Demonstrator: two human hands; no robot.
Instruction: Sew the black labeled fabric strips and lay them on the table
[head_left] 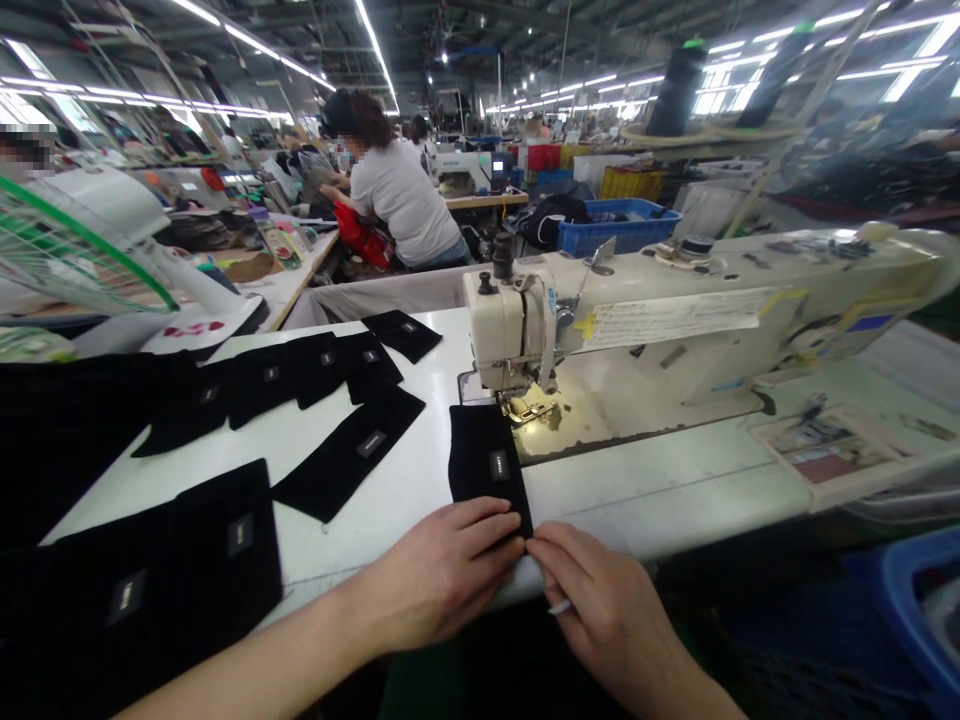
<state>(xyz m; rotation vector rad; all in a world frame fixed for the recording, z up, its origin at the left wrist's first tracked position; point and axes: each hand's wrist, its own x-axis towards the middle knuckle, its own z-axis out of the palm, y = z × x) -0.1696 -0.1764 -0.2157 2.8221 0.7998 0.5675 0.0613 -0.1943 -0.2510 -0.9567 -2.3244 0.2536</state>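
A black fabric piece [480, 450] with a small dark label lies on the white sewing table, its far end beside the presser foot [529, 410] of the sewing machine [615, 330]. My left hand [454, 565] is over its near end, fingers bent together and gripping the cloth; the thumb is hidden. At the near right corner, my right hand [600, 610] pinches the fabric edge between thumb and forefinger. A small white object [559, 607], too little seen to name, sticks out from under the right fingers. To the left lies another labelled black piece [352, 450].
Several labelled black pieces [270, 380] spread leftward, with a larger black stack [150, 570] nearer me. A small parts tray [832, 450] sits right. A blue basket [885, 600] stands below the table. Beyond are a fan [112, 210], a co-worker [405, 190] and a blue crate [619, 225].
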